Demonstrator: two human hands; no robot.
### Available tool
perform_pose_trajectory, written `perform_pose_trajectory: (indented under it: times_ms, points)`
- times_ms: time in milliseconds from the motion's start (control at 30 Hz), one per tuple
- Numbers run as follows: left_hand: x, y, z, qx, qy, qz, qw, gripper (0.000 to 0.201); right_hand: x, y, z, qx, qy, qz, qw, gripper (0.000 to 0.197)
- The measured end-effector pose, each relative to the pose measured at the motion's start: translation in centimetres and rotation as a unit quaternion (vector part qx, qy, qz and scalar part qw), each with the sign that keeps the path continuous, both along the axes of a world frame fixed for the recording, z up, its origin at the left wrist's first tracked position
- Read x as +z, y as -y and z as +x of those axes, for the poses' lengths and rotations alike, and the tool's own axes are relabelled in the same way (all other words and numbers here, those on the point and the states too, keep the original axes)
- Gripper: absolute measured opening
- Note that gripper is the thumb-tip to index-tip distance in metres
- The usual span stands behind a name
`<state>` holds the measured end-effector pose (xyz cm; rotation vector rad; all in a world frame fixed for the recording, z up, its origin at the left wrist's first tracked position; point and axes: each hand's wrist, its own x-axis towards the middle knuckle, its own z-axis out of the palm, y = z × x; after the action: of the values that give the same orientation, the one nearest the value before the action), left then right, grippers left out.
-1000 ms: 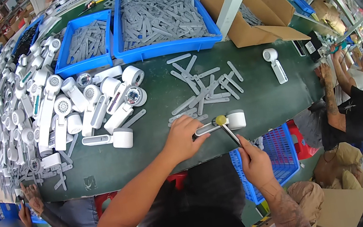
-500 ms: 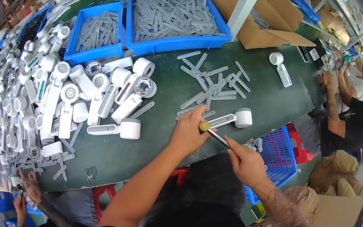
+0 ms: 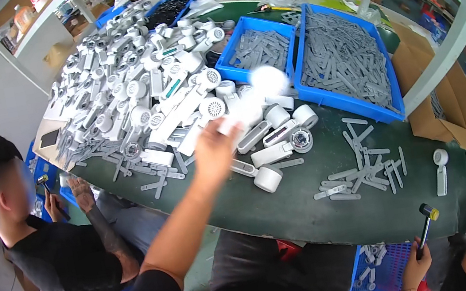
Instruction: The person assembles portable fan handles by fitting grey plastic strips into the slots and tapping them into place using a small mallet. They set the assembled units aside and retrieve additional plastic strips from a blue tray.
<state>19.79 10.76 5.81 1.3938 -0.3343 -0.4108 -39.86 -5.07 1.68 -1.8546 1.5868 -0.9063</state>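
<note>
Left hand [image 3: 215, 148] pinching a blurred white fan [image 3: 258, 94] above the green table [image 3: 294, 209], right hand [image 3: 417, 269] wrapped around a small mallet [image 3: 424, 224] at the table edge

White fan-shaped device [image 3: 255, 95] in left hand [image 3: 215, 148]: smooth plastic, blurred. Piled white housings [image 3: 136, 94] glossy plastic. Grey strips [image 3: 366, 175] matt plastic. Blue bins [image 3: 350, 103] smooth plastic. Tabletop [image 3: 320, 217] matt dark green, cloth-like. Mallet [image 3: 426, 222] in right hand [image 3: 417, 265]: dark head, yellow matt tip. Cardboard box [image 3: 436, 116] rough brown.
</note>
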Motion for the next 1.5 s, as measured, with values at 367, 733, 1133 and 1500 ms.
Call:
perform_pose_trajectory:
  times_ms: [367, 733, 1133, 1500]
  points:
    - [-0.1, -1.3, 10.9, 0.115, 0.271, 0.064, 0.953, 0.065, 0.2, 3.6, 4.8, -0.030, -0.069, -0.029, 0.997, 0.026]
    - [-4.4, -0.6, -14.9, -0.188, 0.568, 0.147, 0.788, 0.017, 4.6, 30.3, 0.7, 0.090, -0.384, -0.190, 0.899, 0.050]
    - [-5.6, 2.6, -19.4, -0.278, 0.491, 0.118, 0.817, 0.018, 1.4, 23.2, 0.8, 0.112, -0.200, -0.132, 0.964, 0.052]
    - [-4.1, 11.1, -29.9, -0.396, 0.526, 0.012, 0.752, 0.041, 3.0, 8.6, 8.4, -0.003, -0.032, -0.075, 0.997, 0.033]
